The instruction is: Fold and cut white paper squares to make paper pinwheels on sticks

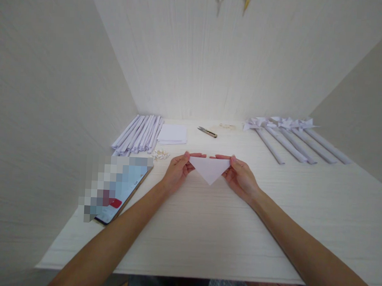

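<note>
Folded white paper triangle (210, 169) was in front of the person, mid-table, long edge away, tip toward the body. Left hand (176, 170) grasped its left corner, thumb on top; right hand (242, 177) pinched the right corner likewise. Whether the paper touched the white tabletop (202, 237) or sat just above, couldn't tell.

Main risk, as judged: only the corners were pinched, so uneven pull could have slid the layers apart and skewed the crease. Pulling too hard outward could have torn a corner; pushing inward could have buckled the thin sheet. The tip looked unsupported by fingers, so it could have flapped open.

Side risks: left forearm ran right beside the smartphone (124, 190), contact unclear; an elbow swing could have nudged it. Small pale pieces (160, 154), too small to identify, lay near the left hand; a sideways sweep could have scattered them. Thread snips (207, 132) lay beyond the hands, well apart.
</note>
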`<state>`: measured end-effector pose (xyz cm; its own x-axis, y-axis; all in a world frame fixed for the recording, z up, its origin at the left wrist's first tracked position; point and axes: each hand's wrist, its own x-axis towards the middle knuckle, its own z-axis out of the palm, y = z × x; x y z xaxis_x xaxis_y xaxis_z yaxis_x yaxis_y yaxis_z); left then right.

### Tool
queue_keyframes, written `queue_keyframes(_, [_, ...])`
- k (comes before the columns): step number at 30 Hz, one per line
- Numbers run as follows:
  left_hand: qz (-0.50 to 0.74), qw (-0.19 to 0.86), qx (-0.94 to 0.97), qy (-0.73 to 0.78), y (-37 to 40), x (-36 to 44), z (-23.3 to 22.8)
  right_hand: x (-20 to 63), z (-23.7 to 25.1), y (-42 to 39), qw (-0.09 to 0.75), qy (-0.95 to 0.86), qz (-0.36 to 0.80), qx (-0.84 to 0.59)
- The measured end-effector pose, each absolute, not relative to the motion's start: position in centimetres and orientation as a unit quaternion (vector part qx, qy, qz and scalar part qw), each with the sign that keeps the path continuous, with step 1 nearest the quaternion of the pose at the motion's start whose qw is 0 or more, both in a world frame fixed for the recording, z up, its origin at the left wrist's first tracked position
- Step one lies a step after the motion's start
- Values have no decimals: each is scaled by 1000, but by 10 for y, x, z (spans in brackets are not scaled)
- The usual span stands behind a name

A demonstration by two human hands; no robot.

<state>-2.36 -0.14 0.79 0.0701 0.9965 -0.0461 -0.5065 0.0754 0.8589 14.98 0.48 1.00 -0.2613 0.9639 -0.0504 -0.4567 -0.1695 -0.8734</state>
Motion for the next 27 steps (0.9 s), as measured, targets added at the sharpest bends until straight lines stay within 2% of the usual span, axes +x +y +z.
queue_keyframes(17, [552,670,306,390,-2,-25,12,153,8,8,491,-387,715,-312])
queue_keyframes(27, [549,710,255,359,-3,-20,13,152,6,6,473,-369,742,-299])
